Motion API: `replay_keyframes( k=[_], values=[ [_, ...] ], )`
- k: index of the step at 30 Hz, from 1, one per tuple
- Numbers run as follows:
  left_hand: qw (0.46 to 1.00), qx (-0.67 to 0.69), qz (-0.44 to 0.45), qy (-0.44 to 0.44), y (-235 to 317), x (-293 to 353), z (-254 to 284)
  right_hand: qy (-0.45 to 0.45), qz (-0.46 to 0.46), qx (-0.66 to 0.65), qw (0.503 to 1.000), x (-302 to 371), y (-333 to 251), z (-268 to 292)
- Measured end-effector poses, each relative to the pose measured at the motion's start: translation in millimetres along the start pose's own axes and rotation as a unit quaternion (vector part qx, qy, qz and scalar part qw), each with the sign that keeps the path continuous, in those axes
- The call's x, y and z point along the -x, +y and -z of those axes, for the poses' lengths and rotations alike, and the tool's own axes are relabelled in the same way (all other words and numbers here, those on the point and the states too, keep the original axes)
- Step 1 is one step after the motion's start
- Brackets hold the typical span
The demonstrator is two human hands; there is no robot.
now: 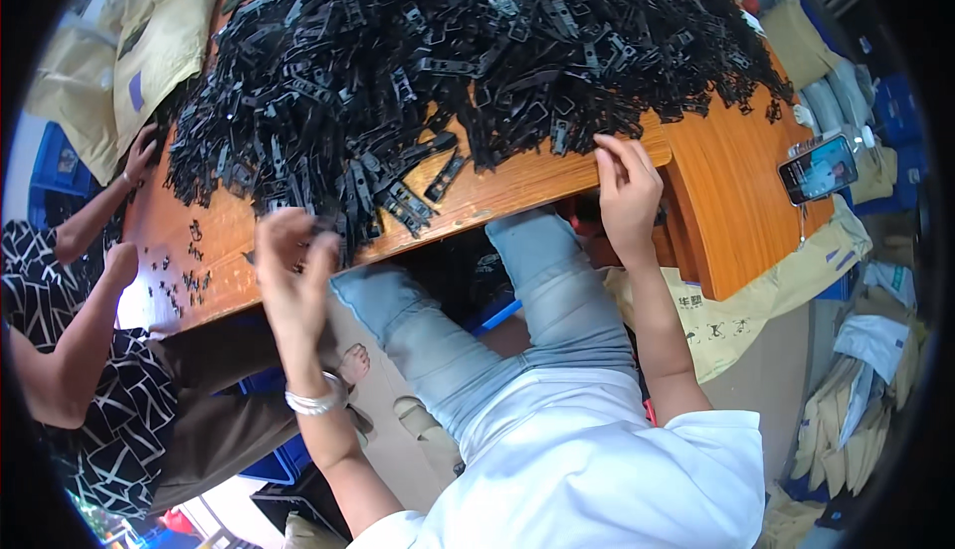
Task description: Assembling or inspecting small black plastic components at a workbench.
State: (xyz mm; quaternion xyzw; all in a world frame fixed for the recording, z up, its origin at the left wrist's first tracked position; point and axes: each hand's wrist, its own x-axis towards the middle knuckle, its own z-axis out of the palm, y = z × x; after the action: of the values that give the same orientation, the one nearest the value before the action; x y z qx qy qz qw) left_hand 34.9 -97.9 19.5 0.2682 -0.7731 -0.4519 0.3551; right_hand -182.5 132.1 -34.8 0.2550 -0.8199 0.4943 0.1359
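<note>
A big heap of black plastic clips (448, 62) covers the far part of a wooden table (517, 186). My left hand (290, 266) hovers at the table's near edge, blurred, with its fingers bent beside the lowest clips (398, 201); whether it holds one I cannot tell. My right hand (627, 191) rests on the table's front edge, fingertips touching the rim of the heap. A silver bangle (316, 402) circles my left wrist.
A person in a black-and-white patterned top (129, 400) sits at the left, their hand (142, 151) at the heap. Small black bits (184, 275) lie near them. A phone (818, 168) stands lit at the right. Tan sacks (149, 32) and paper bags (846, 420) surround the table.
</note>
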Motion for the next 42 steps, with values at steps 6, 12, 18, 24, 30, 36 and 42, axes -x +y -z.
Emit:
replay_keyframes(
  k=[6,12,18,24,30,36,42],
  values=[
    [0.973,0.006,0.037,-0.229,16,48,-73,-0.109,-0.013,0.091,0.990,-25,3,-1],
    [0.949,0.073,0.038,-0.304,15,60,-123,-0.198,-0.072,-0.078,0.975,-9,5,-1],
    [0.952,0.077,0.029,-0.294,17,51,-148,-0.124,-0.026,0.009,0.992,-8,20,3],
    [0.943,0.062,0.012,-0.327,15,53,-158,-0.121,0.075,0.149,0.979,-14,17,7],
    [0.908,0.265,0.188,-0.264,6,57,-167,-0.151,0.051,0.162,0.974,-11,18,21],
    [0.835,0.434,0.226,-0.252,2,53,-156,-0.146,0.114,-0.013,0.983,2,3,38],
    [0.686,0.561,0.296,-0.357,10,56,-146,-0.173,0.232,-0.138,0.947,16,-20,44]
  ],
)
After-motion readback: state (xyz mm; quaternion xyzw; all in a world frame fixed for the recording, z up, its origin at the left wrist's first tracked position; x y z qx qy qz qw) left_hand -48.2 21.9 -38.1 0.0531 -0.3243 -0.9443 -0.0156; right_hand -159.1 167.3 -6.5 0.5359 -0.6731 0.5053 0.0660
